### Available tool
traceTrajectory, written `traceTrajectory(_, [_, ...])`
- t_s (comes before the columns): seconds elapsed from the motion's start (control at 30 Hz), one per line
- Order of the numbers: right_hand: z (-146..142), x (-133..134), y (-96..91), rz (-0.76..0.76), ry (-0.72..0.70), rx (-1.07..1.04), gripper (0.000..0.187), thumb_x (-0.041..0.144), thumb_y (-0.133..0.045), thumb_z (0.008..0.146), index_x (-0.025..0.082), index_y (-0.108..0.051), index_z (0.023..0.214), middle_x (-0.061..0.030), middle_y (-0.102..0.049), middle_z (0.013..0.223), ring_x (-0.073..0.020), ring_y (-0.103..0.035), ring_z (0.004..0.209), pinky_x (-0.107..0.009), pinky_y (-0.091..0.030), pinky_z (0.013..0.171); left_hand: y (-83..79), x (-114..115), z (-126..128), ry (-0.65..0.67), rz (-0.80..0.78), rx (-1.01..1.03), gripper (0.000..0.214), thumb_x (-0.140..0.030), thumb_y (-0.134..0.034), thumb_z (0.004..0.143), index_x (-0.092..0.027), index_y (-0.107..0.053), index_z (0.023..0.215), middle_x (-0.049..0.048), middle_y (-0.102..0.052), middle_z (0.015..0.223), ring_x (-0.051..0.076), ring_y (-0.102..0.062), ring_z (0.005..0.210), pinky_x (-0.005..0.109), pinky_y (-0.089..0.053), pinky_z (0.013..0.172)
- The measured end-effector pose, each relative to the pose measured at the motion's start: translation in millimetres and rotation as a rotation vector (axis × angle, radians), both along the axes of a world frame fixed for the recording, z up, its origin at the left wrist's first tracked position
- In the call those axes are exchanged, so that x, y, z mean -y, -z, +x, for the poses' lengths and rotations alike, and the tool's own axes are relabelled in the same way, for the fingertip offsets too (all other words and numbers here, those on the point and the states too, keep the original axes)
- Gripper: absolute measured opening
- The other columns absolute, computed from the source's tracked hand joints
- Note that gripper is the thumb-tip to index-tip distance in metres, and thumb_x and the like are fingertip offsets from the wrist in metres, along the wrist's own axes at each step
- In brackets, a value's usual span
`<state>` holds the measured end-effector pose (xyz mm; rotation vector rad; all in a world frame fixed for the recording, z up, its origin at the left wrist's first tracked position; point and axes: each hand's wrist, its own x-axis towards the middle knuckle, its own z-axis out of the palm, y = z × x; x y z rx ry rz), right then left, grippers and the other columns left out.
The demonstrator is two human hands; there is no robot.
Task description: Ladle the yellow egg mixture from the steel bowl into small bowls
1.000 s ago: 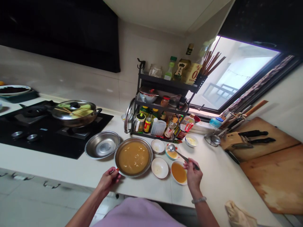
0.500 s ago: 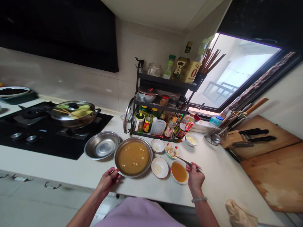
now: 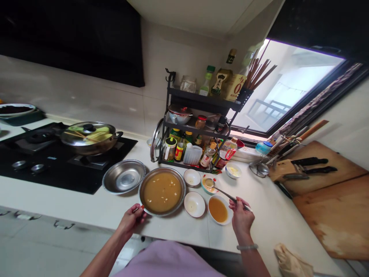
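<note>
My left hand [image 3: 133, 220] is closed at the near left rim of a metal basin [image 3: 157, 214] holding brown liquid with small pale bits afloat. In my right hand [image 3: 242, 216] is the handle of a metal spoon [image 3: 227, 195]. The spoon's bowl end sits in a small patterned bowl [image 3: 215, 190] with some sauce-like residue. Just below that, close to my right hand, stands a white bowl [image 3: 230, 217] of orange-brown liquid. Two small white bowls [image 3: 195, 204], [image 3: 192, 178] with little in them stand between the basin and these.
An empty-looking metal basin [image 3: 111, 184] adjoins the full one. Left is a black hob [image 3: 72, 181] with a lidded pan [image 3: 89, 143]. A black rack [image 3: 201, 100] of bottles stands behind. Rightward are a bowl of pale bits [image 3: 233, 176], a knife block [image 3: 281, 169], cutting boards [image 3: 334, 215] and a cloth [image 3: 292, 261].
My right hand has shifted slightly right with the spoon, whose tip has moved a little within the small patterned bowl. My left hand has stayed at the basin's rim.
</note>
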<state>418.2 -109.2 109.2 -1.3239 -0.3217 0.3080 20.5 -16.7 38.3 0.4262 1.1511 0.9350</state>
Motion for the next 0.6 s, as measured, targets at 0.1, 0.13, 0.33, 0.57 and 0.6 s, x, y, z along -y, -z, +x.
traceTrajectory(0.1, [-10,-2,-11.5,0.022,-0.053,0.013,0.042,0.045,-0.078,0.064,0.014,-0.061,0.086,0.0002,-0.065,0.054,-0.0178,-0.066,0.052,-0.028,-0.054,0.048,0.7,0,0,0.0,0.003,-0.005,0.03,-0.014,-0.078,0.066,-0.018,-0.049,0.071,-0.0022,-0.06,0.054,0.01,-0.058,0.048,0.017,-0.043,0.043])
traceTrajectory(0.13, [-14,-3,-15.3,0.025,-0.075,0.009,0.041,0.045,-0.078,0.064,0.014,-0.061,0.086,0.0002,-0.065,0.054,-0.0177,-0.066,0.053,-0.027,-0.053,0.049,1.2,0,0,0.001,0.005,-0.002,0.03,-0.014,-0.078,0.066,-0.018,-0.049,0.07,-0.0022,-0.059,0.054,0.01,-0.058,0.048,0.017,-0.043,0.043])
traceTrajectory(0.33, [-49,-11,-29.1,-0.003,-0.212,0.012,0.039,0.047,-0.076,0.068,0.015,-0.063,0.086,-0.0017,-0.067,0.059,-0.0165,-0.063,0.052,-0.026,-0.048,0.045,2.4,0,-1,-0.007,0.011,0.019,0.031,-0.014,-0.079,0.064,-0.018,-0.049,0.07,-0.0028,-0.059,0.057,0.01,-0.059,0.048,0.017,-0.043,0.043])
traceTrajectory(0.57, [-98,-16,-27.1,-0.053,-0.412,0.125,0.04,0.05,-0.069,0.077,0.015,-0.063,0.095,-0.0019,-0.067,0.061,-0.0153,-0.06,0.047,-0.027,-0.051,0.045,2.9,0,-2,0.013,0.002,0.017,0.028,-0.014,-0.077,0.068,-0.018,-0.049,0.072,-0.0018,-0.06,0.056,0.01,-0.058,0.048,0.017,-0.043,0.043])
traceTrajectory(0.6, [-102,-14,-26.3,-0.055,-0.441,0.185,0.037,0.048,-0.067,0.08,0.015,-0.064,0.096,-0.0017,-0.067,0.061,-0.0147,-0.06,0.047,-0.027,-0.052,0.046,3.8,0,-3,0.015,0.003,0.024,0.028,-0.015,-0.076,0.068,-0.018,-0.049,0.072,-0.0017,-0.061,0.056,0.009,-0.058,0.048,0.017,-0.043,0.043])
